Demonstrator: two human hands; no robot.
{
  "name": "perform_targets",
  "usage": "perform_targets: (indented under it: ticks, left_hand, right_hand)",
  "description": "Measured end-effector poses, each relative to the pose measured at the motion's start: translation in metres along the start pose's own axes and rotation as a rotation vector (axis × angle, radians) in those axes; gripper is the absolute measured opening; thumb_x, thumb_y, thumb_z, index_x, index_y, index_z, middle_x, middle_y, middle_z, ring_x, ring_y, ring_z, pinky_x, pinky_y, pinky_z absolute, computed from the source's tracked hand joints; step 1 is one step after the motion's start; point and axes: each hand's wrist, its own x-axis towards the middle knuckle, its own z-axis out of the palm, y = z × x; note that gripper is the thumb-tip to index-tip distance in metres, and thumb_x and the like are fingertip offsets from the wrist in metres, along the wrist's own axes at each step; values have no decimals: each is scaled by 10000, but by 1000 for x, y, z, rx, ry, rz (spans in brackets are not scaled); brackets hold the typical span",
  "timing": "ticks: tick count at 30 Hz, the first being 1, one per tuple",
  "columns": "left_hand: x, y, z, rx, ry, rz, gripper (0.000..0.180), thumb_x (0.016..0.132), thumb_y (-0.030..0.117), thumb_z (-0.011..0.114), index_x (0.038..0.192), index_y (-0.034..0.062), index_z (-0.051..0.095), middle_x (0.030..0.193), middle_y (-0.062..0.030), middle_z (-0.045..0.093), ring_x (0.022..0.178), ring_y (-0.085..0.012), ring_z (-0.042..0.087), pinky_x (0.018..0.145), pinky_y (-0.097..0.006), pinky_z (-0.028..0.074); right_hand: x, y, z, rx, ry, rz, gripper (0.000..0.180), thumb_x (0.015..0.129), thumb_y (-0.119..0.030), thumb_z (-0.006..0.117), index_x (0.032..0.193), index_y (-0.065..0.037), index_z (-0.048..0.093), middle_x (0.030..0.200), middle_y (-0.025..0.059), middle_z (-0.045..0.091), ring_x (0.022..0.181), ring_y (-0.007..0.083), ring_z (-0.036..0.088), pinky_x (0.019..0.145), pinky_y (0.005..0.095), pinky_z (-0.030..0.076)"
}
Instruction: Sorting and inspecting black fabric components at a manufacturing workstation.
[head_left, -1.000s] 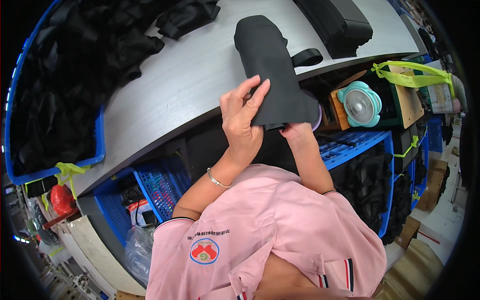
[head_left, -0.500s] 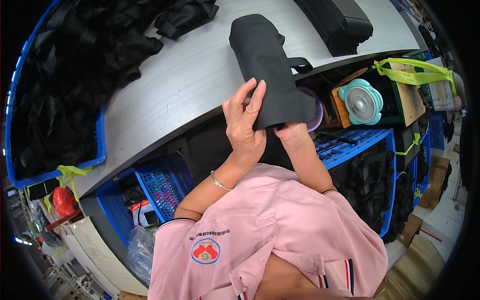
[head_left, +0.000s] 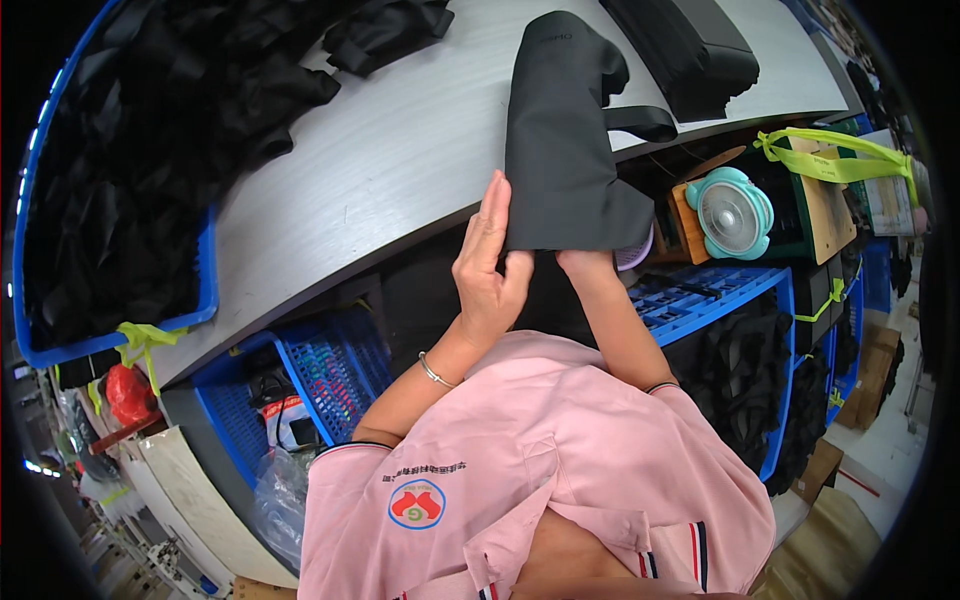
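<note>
A black fabric pouch (head_left: 562, 150), long and narrow with a side loop strap (head_left: 642, 123), stretches over the near edge of the table. Its lower end points toward me. My left hand (head_left: 492, 255) lies along the pouch's left edge, fingers straight and thumb close to the lower corner, gripping nothing. At the lower opening, my right hand (head_left: 585, 262) goes up inside or under the fabric. Only its wrist and the heel of the hand show; its fingers are hidden.
To the left, a blue crate (head_left: 208, 270) overflows with black fabric pieces (head_left: 120, 180). A stack of black pouches (head_left: 690, 55) lies at the table's far right. Beyond the right edge are a turquoise fan (head_left: 733, 213) and a blue rack (head_left: 715, 290). Blue baskets (head_left: 330, 370) stand below left.
The pouch has shifted slightly right and sits straighter and flatter. My left hand has gone from its front face to its left edge. My right hand shows less of itself at the opening.
</note>
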Motion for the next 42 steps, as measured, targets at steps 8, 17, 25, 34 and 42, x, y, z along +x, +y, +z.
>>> perform_targets:
  ticks: [8,17,25,34,42]
  left_hand:
    - [-23,-55,-11,-528,219,-728,366,1010,43,496,1365,0,573,1054,-41,704,859,-54,613,731,-213,508]
    - [-28,-57,28,-847,181,-958,325,1004,134,544,693,51,591,644,38,540,547,-54,442,518,-246,348]
    - [-9,-63,48,-935,279,-1220,171,891,52,559,790,-1,686,801,-37,663,787,-114,620,712,-282,478]
    - [-21,-88,50,-844,30,-1038,196,910,73,547,1061,10,654,1006,-60,677,868,-124,620,722,-291,477]
    - [-31,-98,39,-799,-194,-995,238,968,158,540,955,-8,710,899,-71,724,810,-129,650,731,-263,489]
  right_hand:
    - [19,-37,-4,-614,-563,121,343,906,-47,642,1236,30,589,1240,134,621,1156,244,579,993,347,451]
    - [12,44,-5,-1687,-267,-956,187,814,-112,619,975,-32,667,889,183,671,829,316,685,733,469,548]
    - [29,47,-5,-1648,-425,-945,349,739,-99,664,1080,-23,655,1038,224,654,972,357,663,885,480,522]
    - [51,37,14,-1842,-616,-401,218,840,-160,595,1024,-83,682,918,115,674,890,312,665,782,493,522]
    - [60,55,10,-1716,-657,-617,125,857,-139,551,914,-74,641,827,103,648,776,311,660,675,455,537]
